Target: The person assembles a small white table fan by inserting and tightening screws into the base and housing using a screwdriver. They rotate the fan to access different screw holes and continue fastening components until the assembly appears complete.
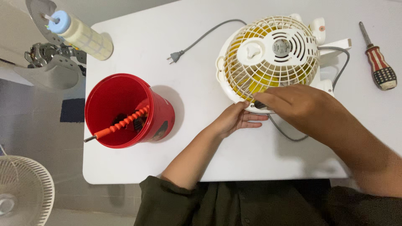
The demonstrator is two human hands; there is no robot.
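bucket [125, 109] left | fan [270, 56] centre | screwdriver [379, 67] right, on table [209, 146]

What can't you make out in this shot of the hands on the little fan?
Head view:
- What the right hand grips at the fan rim: covered by its fingers.
- Left hand palm: turned down on the table.
- Contents of the red bucket: shadowed, partly behind the orange tool.
- Second fan: cut off by the left edge.
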